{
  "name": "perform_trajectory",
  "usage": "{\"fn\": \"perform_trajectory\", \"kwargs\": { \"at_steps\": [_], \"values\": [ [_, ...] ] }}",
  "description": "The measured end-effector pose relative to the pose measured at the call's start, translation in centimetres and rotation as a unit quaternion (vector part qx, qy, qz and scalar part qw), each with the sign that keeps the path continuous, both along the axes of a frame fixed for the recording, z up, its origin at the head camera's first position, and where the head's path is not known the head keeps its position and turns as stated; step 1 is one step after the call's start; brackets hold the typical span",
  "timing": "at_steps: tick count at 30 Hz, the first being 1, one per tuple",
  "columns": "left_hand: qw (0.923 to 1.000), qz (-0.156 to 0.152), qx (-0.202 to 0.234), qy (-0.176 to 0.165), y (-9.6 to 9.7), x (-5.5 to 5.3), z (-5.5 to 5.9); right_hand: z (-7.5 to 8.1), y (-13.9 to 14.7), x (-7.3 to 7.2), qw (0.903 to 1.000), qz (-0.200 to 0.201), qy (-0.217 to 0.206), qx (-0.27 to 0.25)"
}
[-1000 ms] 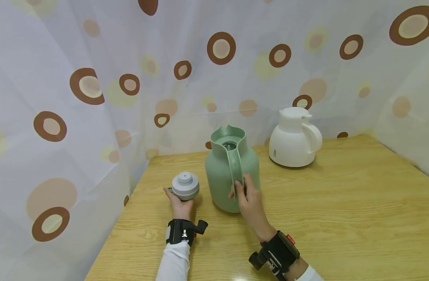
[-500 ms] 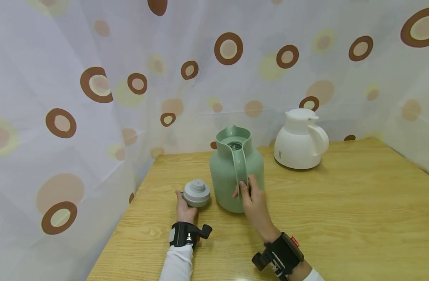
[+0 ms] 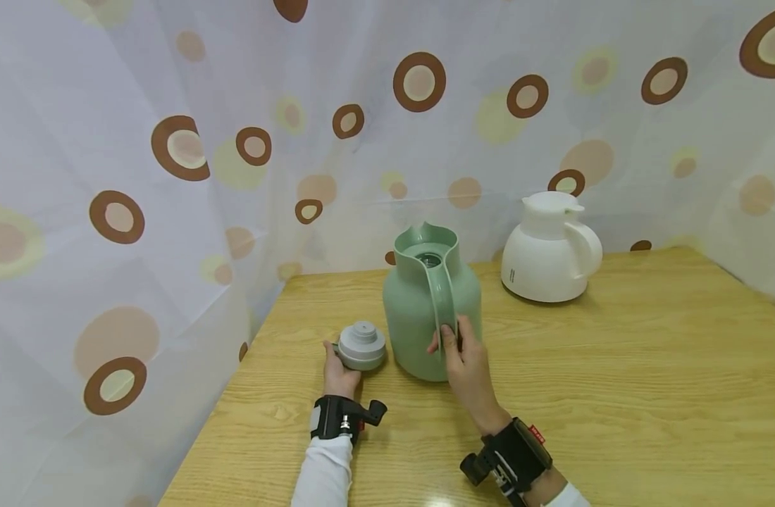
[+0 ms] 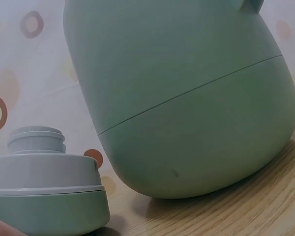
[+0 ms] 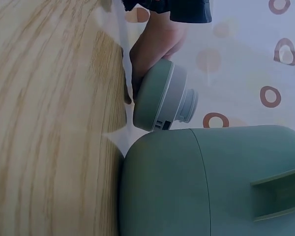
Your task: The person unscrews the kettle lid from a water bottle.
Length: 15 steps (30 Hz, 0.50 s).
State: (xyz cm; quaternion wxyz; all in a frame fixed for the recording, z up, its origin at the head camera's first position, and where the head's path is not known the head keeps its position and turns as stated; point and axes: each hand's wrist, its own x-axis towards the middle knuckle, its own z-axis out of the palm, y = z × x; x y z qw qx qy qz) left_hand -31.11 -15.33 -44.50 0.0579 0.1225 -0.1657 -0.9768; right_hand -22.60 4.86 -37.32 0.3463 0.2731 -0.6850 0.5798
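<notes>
The green thermos jug (image 3: 419,310) stands upright on the table with its top uncovered. My right hand (image 3: 470,370) grips its handle (image 3: 442,296). Just left of the jug, my left hand (image 3: 340,377) holds the lid (image 3: 362,346) upside down, low over the table, its grey stopper (image 4: 37,140) pointing up. The lid's green rim (image 4: 54,211) faces down. In the right wrist view, fingers (image 5: 155,44) reach around the lid's far side. Whether the lid touches the table is hard to tell.
A white thermos jug (image 3: 548,250), with its lid on, stands farther back on the right. The wooden table (image 3: 647,380) meets a spotted curtain (image 3: 362,162) at the back and on the left.
The left hand has lowered the lid toward the table, ending close beside the green jug. The right hand keeps its grip on the handle. The head view has shifted slightly.
</notes>
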Motion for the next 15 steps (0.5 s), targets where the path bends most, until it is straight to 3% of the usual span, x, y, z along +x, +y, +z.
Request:
{"fn": "perform_trajectory", "kwargs": {
  "at_steps": [6, 15],
  "values": [
    [1.0, -0.002, -0.007, 0.003, 0.1, 0.0, -0.2, -0.4, 0.3, 0.1, 0.9998, 0.015, -0.011, -0.005],
    [0.997, 0.023, -0.073, -0.005, 0.1, -0.4, -0.8, -1.2, 0.7, 0.1, 0.9977, 0.061, 0.016, -0.025]
  ]
}}
